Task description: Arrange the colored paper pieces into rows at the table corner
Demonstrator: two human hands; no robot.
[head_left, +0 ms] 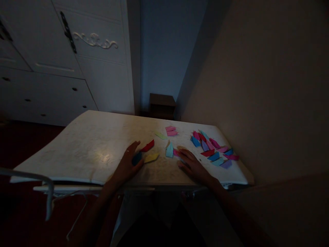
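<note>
My left hand (129,162) rests on the table with thumb and fingers apart, curved beside a dark blue folded paper piece (137,158). Just beyond its fingers lie a red folded paper piece (148,145) and a yellow one (151,157). My right hand (191,164) lies low over the tabletop, fingers stretched out, partly covering a pink paper piece (175,152). Left of that hand is a light blue folded piece (169,150). Farther back are a pale green piece (160,135) and several pink pieces (171,131) grouped together.
Many coloured folded paper pieces (207,144) spread over the right end of the white table (102,133), near the wall (257,103). A white cabinet (108,79) stands behind at left, a small brown stand (162,100) behind the table. A pale curved bar (48,195) is at lower left.
</note>
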